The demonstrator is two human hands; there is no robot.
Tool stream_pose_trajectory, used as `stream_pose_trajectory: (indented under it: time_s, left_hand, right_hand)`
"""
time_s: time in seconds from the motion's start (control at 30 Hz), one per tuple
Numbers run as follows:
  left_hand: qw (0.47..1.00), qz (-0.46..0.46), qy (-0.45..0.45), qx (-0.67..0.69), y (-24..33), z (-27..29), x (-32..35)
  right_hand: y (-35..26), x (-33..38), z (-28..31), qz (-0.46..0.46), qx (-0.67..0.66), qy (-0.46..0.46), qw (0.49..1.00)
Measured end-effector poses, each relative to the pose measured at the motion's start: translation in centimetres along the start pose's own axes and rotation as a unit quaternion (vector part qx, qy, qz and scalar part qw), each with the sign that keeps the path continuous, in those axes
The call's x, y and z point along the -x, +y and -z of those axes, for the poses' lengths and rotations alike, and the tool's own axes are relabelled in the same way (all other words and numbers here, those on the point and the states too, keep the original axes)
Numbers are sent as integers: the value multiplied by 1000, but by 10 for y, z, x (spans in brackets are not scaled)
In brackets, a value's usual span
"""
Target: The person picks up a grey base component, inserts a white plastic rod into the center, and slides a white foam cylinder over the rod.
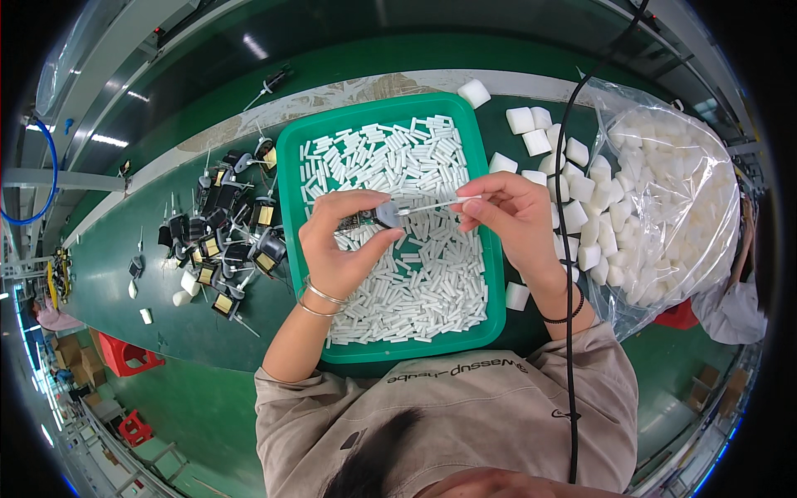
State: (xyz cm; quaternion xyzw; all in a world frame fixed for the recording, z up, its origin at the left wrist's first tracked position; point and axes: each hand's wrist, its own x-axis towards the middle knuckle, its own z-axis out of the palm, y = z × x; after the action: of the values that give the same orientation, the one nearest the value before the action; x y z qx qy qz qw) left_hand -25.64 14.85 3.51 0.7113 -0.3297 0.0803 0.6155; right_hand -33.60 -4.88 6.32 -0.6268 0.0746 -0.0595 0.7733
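My left hand (339, 245) is closed around a small black device with a grey rounded cap (387, 214). A thin pale rod (427, 207) sticks out of the cap toward the right. At the rod's far end, my right hand (521, 217) pinches a small white tube (462, 200) between thumb and forefinger; how far it sits on the rod is too small to tell. Both hands are above a green tray (496, 307), where many short white tubes (423, 319) lie loose in a layer.
Left of the tray, similar black devices (220, 217) with rods lie heaped on the green table (112, 286). White foam blocks (573, 217) spread at the right, beside a clear plastic bag (677, 199) full of them. A black cable (569, 349) hangs down past my right arm.
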Motion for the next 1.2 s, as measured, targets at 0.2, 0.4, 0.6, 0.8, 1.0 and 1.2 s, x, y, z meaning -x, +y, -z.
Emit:
stream_pose_trajectory:
  time_s: [0.2, 0.4, 0.6, 0.8, 1.0, 1.2]
  left_hand:
    - [992, -44, -61, -99, 8, 1, -3]
    - [982, -73, -110, -136, 18, -2, -3]
    - [994, -21, -89, -68, 11, -6, 3]
    - [970, 180, -162, 11, 17, -9, 0]
    - [984, 154, -86, -26, 5, -6, -1]
    - [975, 200, -55, 82, 1, -6, 0]
  right_hand:
    - [9, 3, 0, 20, 58, -8, 998]
    - [11, 5, -11, 184, 265, -31, 946]
    - [19, -1, 0, 413, 420, -79, 804]
    - [17, 3, 4, 438, 573, -78, 688]
    - [13, -12, 37, 177, 726, 90, 658]
    - [20, -14, 48, 87, 727, 67, 677]
